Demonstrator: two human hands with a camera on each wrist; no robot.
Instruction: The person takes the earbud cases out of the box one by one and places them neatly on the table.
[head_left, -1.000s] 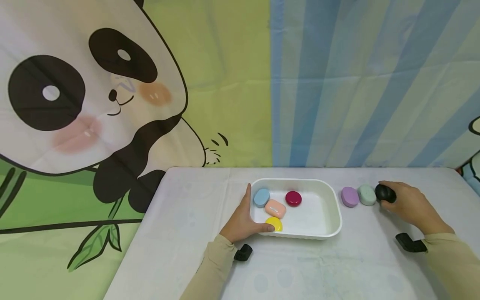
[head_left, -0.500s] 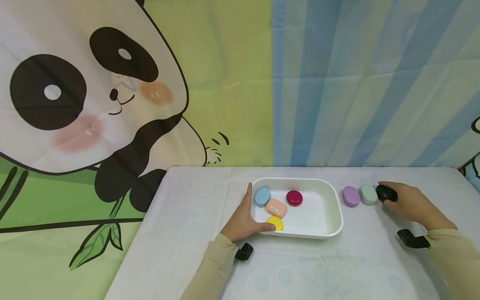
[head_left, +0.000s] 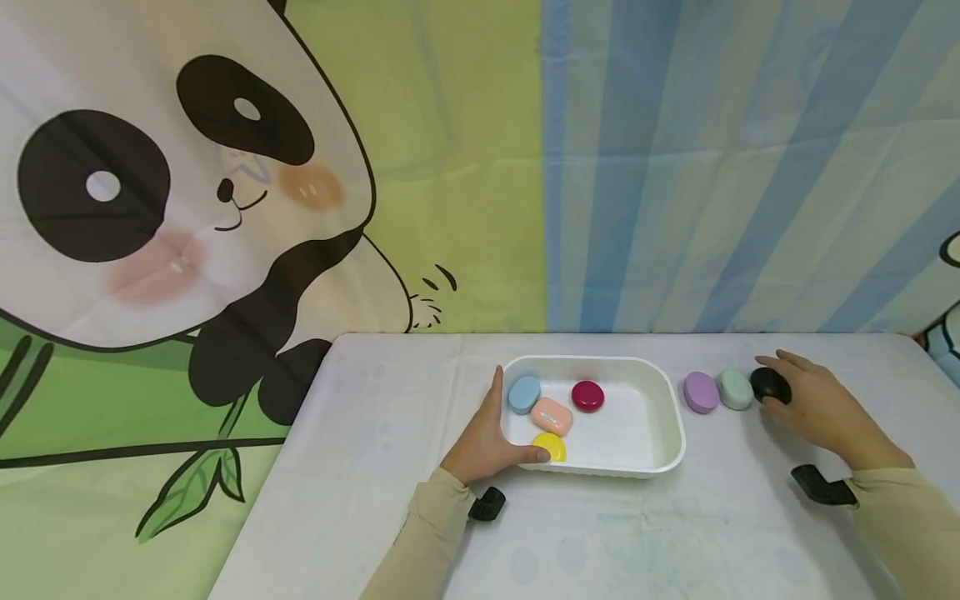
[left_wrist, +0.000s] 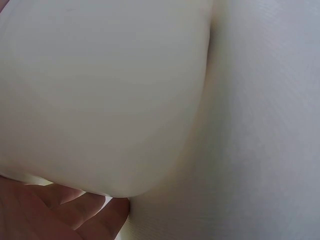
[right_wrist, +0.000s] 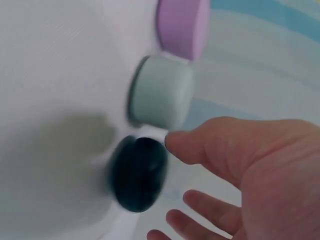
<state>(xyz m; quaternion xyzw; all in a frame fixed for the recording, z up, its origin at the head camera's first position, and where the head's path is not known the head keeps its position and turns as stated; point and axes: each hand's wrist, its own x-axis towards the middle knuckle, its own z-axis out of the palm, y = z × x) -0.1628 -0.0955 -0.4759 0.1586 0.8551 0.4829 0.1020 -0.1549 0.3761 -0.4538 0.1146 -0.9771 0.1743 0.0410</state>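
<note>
At the left end of a white tray [head_left: 626, 433], my left hand [head_left: 486, 446] holds it, the thumb over the front rim and the fingers along the end wall. The left wrist view shows fingertips [left_wrist: 107, 215] against the tray's side. My right hand [head_left: 825, 412] is spread just right of a black, rounded soap bar [head_left: 770, 384]. In the right wrist view the black soap bar [right_wrist: 139, 175] stands apart from the fingers, with the thumb tip close beside it. A pale green soap bar [head_left: 735, 389] and a purple one [head_left: 701, 392] line up to its left.
Inside the tray lie a blue soap bar [head_left: 524, 395], a peach one [head_left: 552, 416], a dark red one [head_left: 587, 397] and a yellow one [head_left: 550, 446], partly behind the left thumb. A patterned cloth backdrop [head_left: 480, 167] rises behind the white-covered table [head_left: 390, 417].
The right hand's fingers have spread and let go of the black soap bar, which sits in the row beside the pale green one. The left hand and tray have stayed put.
</note>
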